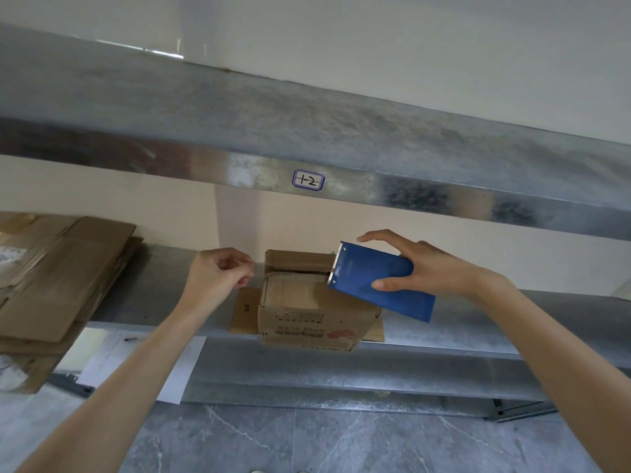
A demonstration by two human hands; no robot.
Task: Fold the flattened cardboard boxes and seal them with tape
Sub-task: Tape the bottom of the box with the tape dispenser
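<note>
A small folded cardboard box [300,302] with red print stands on the lower metal shelf [478,322], its front hanging over the edge. Its top flaps are folded down with a dark gap between them. My right hand [420,268] grips a blue tape dispenser [379,281] just above the box's right top corner, toothed edge toward the box. My left hand [218,271] hovers left of the box, fingers curled, thumb and forefinger pinched together; clear tape between hand and dispenser is too faint to tell. A flat cardboard piece [244,310] lies under the box.
A stack of flattened cardboard boxes [58,274] lies on the shelf at left, overhanging its edge. An upper metal shelf [307,131] with a "1-2" label [308,180] runs overhead. White paper sheets [112,356] hang below the left stack. Grey tiled floor lies beneath.
</note>
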